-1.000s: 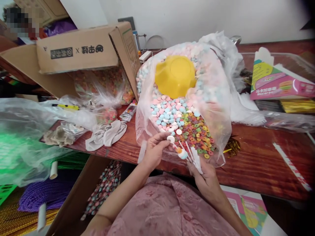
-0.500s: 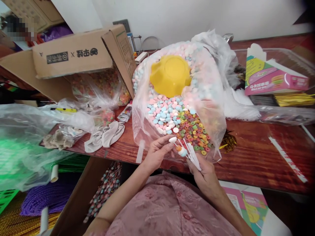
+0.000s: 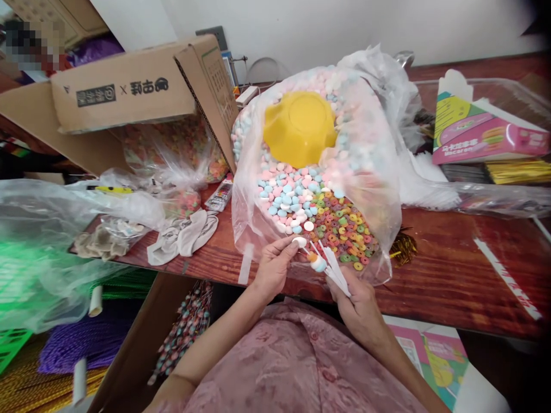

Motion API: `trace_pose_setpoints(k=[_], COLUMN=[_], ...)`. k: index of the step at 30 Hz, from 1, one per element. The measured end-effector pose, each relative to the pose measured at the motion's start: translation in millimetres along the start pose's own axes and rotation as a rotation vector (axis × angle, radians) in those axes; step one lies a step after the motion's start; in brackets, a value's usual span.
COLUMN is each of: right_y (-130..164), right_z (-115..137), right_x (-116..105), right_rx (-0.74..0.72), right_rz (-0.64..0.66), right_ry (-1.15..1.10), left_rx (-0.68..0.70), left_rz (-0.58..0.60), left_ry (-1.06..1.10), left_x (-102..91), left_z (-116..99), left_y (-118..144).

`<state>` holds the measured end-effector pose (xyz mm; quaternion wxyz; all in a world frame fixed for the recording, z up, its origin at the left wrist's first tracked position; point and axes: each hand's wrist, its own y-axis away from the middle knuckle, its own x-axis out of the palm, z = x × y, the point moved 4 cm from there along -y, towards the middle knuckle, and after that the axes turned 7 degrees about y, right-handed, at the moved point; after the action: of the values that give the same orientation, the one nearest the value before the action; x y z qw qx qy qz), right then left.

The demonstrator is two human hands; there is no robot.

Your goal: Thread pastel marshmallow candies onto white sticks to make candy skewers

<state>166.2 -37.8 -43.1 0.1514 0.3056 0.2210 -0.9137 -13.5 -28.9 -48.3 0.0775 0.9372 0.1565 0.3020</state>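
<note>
A big clear plastic bag [image 3: 370, 132] lies open on the wooden table [image 3: 451, 275], filled with pastel candies [image 3: 288, 192] and coloured ring candies [image 3: 344, 226]. A yellow bowl [image 3: 299, 127] sits upside down on the candy. My left hand [image 3: 273, 269] pinches a white candy [image 3: 298, 242] at the tip of a thin stick. My right hand [image 3: 359, 307] grips a bunch of white sticks [image 3: 336, 269]; one stick carries an orange, a white and a blue candy [image 3: 317, 263]. Both hands meet at the bag's near edge.
A tipped cardboard box [image 3: 129, 92] with bags of candy stands at the left. White cloth gloves [image 3: 185, 238] lie beside it. A pink and green carton [image 3: 482, 132] and gold twist ties [image 3: 516, 171] are at the right. Plastic bags and strung candies [image 3: 181, 332] fill the lower left.
My hands have stayed at the bag's near edge; the left keeps the white candy pressed at the stick tip. The view shifted slightly.
</note>
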Motion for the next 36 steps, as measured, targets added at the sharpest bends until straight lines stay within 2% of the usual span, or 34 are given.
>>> trace_pose_setpoints(k=[3, 7, 9, 12, 14, 19, 23, 25, 27, 29, 31, 32, 34, 36], right_y=[-2, -3, -1, 4, 9, 16, 13, 10, 8, 9, 11, 12, 15, 17], right_z=[0, 0, -1, -7, -12, -20, -29, -35, -41, -46, -48, -49, -49, -49], right_x=[1, 1, 0, 0, 0, 6, 1, -7, -16, -21, -21, -20, -16, -11], right_rx=[0.044, 0.049, 0.045, 0.086, 0.135, 0.261, 0.383, 0.402, 0.39, 0.374, 0.355, 0.346, 0.329, 0.312], right_rz=[0.013, 0.036, 0.049, 0.056, 0.044, -0.034, -0.149, -0.199, -0.218, -0.217, -0.21, -0.207, -0.181, -0.126], right_ry=[0.016, 0.007, -0.013, -0.068, -0.113, -0.254, -0.358, -0.318, -0.265, -0.23, -0.187, -0.166, -0.145, -0.151], left_rx=[0.165, 0.577, 0.735, 0.836, 0.85, 0.795, 0.684, 0.645, 0.649, 0.652, 0.672, 0.686, 0.662, 0.543], left_rz=[0.051, 0.245, 0.343, 0.462, 0.496, 0.493, 0.5, 0.42, 0.353, 0.366, 0.405, 0.42, 0.407, 0.353], left_ry=[-0.261, -0.768, -0.935, -1.062, -1.082, -1.012, -0.989, -1.131, -1.393, -1.619, -1.677, -1.628, -1.39, -1.057], left_x=[-2.7, -1.4, -2.1, -1.9, 2.0, 21.9, 32.3, 33.2, 34.9, 38.1, 41.6, 43.2, 44.3, 42.3], left_z=[-4, -16, -17, -14, -9, 4, -2, -13, -22, -24, -23, -22, -20, -18], left_y=[1, 5, 4, 3, 5, 15, 3, -17, -40, -59, -67, -67, -62, -53])
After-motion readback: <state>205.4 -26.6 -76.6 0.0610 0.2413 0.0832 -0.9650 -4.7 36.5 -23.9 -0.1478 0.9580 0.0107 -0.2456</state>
